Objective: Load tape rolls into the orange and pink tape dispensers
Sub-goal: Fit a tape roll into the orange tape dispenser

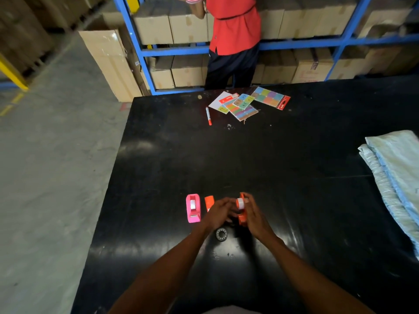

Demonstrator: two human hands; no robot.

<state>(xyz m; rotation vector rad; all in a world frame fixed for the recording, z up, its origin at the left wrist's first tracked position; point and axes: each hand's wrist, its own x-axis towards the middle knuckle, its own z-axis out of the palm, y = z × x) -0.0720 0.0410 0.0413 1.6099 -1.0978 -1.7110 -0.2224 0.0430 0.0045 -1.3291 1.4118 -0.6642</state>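
Observation:
A pink tape dispenser (193, 208) stands on the black table (294, 177) with a white tape roll seated in it. Right of it a second orange dispenser (209, 202) is partly hidden behind my left hand (218, 213). My right hand (252, 214) holds an orange dispenser (242, 213) on its side, a white tape roll (240, 203) sitting in its top. My left hand's fingers reach to that dispenser and roll from the left. A loose clear tape roll (221, 234) lies flat on the table just below my hands.
Packs of coloured sticky notes (246, 103) and a red-and-white marker (208, 116) lie at the table's far edge. Folded pale blue cloth (394, 175) covers the right side. A person in a red shirt (233, 26) stands at blue shelving filled with cardboard boxes (188, 28).

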